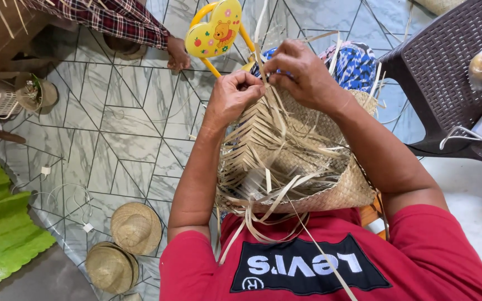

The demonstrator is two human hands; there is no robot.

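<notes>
A half-woven straw basket (341,189) rests on my lap, its loose pale strips (274,139) fanning out over the open mouth. My left hand (231,96) pinches strips at the far rim. My right hand (305,72) grips strips right beside it, the two hands almost touching. Long loose strips hang down over my red shirt (308,262).
Two finished straw hats (135,226) lie on the tiled floor at lower left. A small yellow child's chair (216,30) stands ahead, with another person's hand (177,56) in a plaid sleeve next to it. A dark wicker chair (447,72) is at right, green leaf mat (1,223) at left.
</notes>
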